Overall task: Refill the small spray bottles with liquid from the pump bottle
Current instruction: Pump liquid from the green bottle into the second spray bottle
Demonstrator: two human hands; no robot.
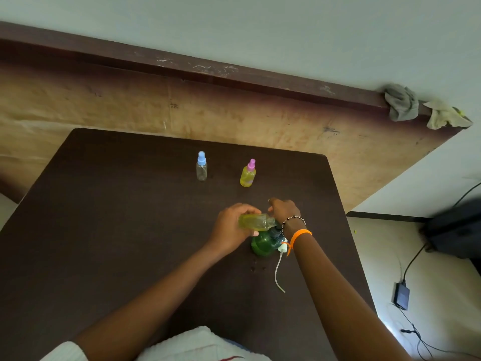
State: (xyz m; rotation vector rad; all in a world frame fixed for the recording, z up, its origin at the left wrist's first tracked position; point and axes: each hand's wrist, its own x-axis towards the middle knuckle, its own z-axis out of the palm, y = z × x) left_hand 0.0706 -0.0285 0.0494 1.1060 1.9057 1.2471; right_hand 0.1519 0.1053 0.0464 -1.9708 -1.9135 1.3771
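My left hand (229, 230) wraps its fingers round the small bottle (256, 221), tipped over the green pump bottle (264, 244) on the surface (light, slippery plastic, so I hold its middle), my right hand (283, 211) hides its fingers.

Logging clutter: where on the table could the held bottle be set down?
Bare table lies left of the left hand, also between the blue-capped bottle and the hands. Crowded: around the green pump bottle, loose pump tube and right hand.

— What sort of place is this?
— A plain room in a home, it seems: a dark table (130, 217), a worn wooden bed frame (182, 105) at twelve o'clock, rags (402, 102) on its corner, and a charger (401, 295) on the floor at four o'clock.
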